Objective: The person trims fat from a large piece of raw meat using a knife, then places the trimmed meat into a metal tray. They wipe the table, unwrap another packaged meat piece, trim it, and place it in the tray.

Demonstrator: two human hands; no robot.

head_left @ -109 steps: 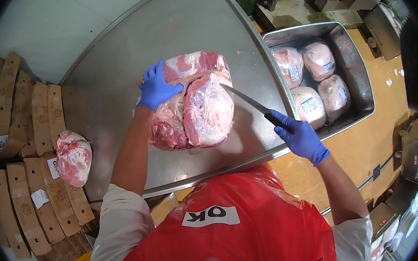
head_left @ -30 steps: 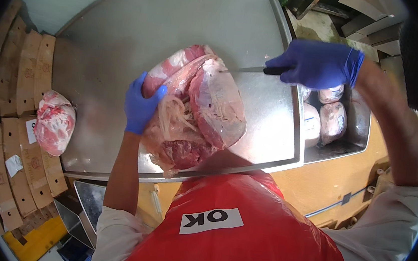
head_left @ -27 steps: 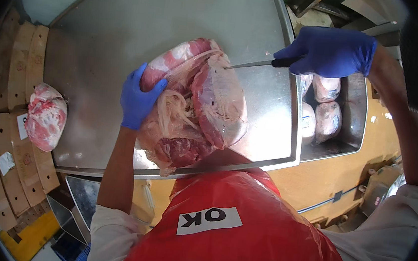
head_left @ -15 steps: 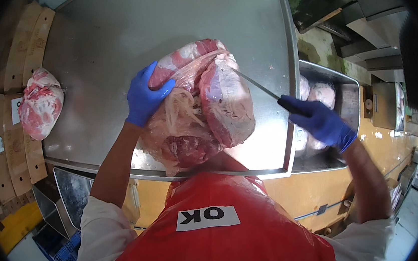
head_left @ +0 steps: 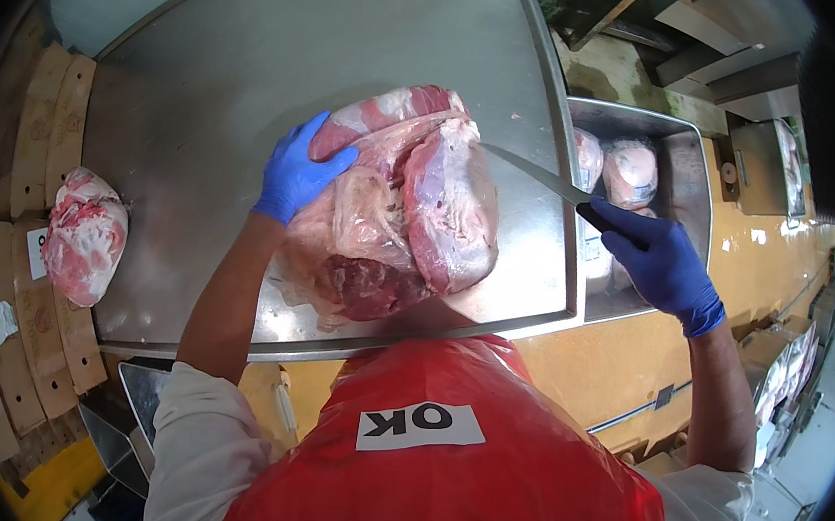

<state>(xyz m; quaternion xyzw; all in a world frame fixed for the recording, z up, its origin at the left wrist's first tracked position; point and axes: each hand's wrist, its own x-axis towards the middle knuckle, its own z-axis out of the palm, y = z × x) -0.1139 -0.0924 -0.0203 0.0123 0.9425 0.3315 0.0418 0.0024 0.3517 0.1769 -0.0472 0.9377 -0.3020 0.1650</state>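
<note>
A large raw cut of meat (head_left: 397, 208), pink with pale fat and membrane, lies opened up on the metal table (head_left: 215, 70) in front of me. My left hand (head_left: 302, 171), in a blue glove, grips the upper left edge of the meat, thumb and fingers spread over it. In my right hand (head_left: 663, 264), also gloved in blue, is the black handle of a knife (head_left: 536, 174). Its long blade points left, with the tip close to the upper right side of the meat; whether it touches I cannot tell.
Another piece of meat (head_left: 85, 237) sits at the table's left edge, by flattened cardboard boxes (head_left: 32, 294). To the right stands a metal tub (head_left: 684, 156) holding several wrapped pieces. A raised rim (head_left: 563, 104) runs along the table's right side.
The knife has drawn slightly away to the right from the meat, its blade now showing broader. My left hand keeps its place on the meat. The whole view has shifted a little.
</note>
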